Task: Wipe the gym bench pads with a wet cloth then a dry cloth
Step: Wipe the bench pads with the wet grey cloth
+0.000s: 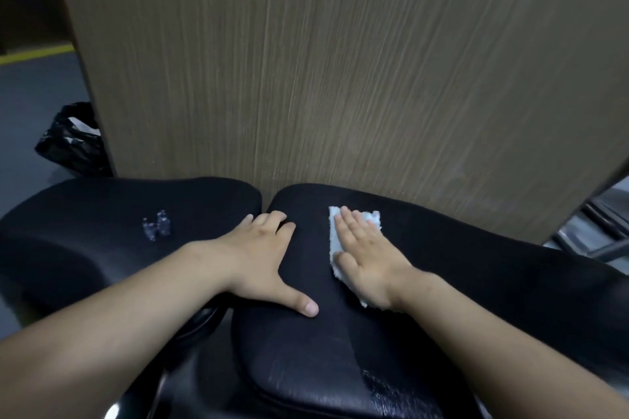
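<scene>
Wood panel [340, 61] upright at 12 o'clock, right behind both pads. Black bag [73, 143] on floor at 9 o'clock, beside panel edge. Metal frame [595, 241] at 3 o'clock. Small clear items [156, 224] on left pad [102, 214], too blurred to identify.

Left hand [265, 255] flat on right pad [476, 265] near its 9 o'clock edge, fingers spread, thumb out, holds nothing. Right hand [367, 258] flat, fingers straight and together, presses cloth [333, 241] onto right pad near centre. Hands apart, side by side.
</scene>
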{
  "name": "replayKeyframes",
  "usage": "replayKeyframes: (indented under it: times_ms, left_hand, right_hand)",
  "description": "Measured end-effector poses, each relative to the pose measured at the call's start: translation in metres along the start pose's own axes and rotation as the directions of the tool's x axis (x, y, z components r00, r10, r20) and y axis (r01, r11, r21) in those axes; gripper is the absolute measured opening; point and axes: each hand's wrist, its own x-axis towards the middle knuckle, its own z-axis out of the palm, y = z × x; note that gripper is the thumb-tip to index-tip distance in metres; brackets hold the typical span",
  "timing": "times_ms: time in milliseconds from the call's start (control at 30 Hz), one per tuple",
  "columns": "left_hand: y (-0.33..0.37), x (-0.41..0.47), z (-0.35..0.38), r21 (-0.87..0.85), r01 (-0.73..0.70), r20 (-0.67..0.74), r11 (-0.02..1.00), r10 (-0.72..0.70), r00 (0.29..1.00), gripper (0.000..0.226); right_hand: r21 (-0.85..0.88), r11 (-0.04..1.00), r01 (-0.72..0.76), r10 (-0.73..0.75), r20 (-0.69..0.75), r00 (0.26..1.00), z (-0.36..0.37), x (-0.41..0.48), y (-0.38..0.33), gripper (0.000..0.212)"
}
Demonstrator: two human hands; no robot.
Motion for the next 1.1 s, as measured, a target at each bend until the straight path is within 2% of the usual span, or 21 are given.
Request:
replayKeyframes:
  times_ms: [100, 333, 433, 500, 567, 667, 867, 1100]
  left_hand:
    - [-0.005, -0.004, 0.004, -0.017, 0.022, 0.039, 1.000, -0.021, 0.999, 0.138]
    - [-0.015, -0.028, 0.011, -0.007, 0.026, 0.027, 1.000, -0.026, 0.999, 0.128]
    - [-0.020, -0.040, 0.010, 0.000, 0.013, 0.037, 1.000, -0.013, 0.999, 0.128]
    - [-0.022, -0.046, 0.010, -0.005, 0.009, 0.049, 1.000, -0.008, 0.999, 0.129]
    - [-0.023, -0.049, 0.010, -0.009, 0.003, 0.049, 1.000, -0.002, 0.999, 0.132]
    - [-0.025, -0.046, 0.012, 0.008, -0.009, 0.035, 1.000, 0.009, 0.999, 0.138]
    - [-0.030, -0.034, 0.012, 0.018, -0.006, 0.013, 1.000, 0.006, 1.000, 0.142]
    - [-0.028, -0.020, 0.007, 0.038, 0.023, 0.118, 0.999, -0.027, 0.993, 0.149]
  right_hand:
    - [-0.018, 0.999, 0.049, -0.048, 0.032, 0.998, 0.003, -0.033, -0.021, 0.063]
    - [-0.046, 0.993, 0.112, -0.107, 0.089, 0.990, 0.013, -0.107, -0.060, 0.064]
    - [-0.014, 0.996, 0.092, -0.092, 0.021, 0.996, 0.028, -0.124, -0.074, 0.078]
    - [-0.101, 0.993, 0.064, -0.072, -0.080, 0.994, 0.040, -0.127, -0.079, 0.075]
    - [-0.104, 0.994, 0.028, -0.043, -0.141, 0.989, 0.043, -0.125, -0.084, 0.070]
    - [-0.020, 1.000, 0.024, -0.024, -0.004, 1.000, 0.034, -0.125, -0.089, 0.070]
    - [-0.020, 1.000, 0.015, -0.015, 0.011, 1.000, 0.027, -0.093, -0.084, 0.068]
    - [-0.024, 0.998, -0.063, 0.062, -0.047, 0.997, 0.014, -0.014, -0.043, 0.068]
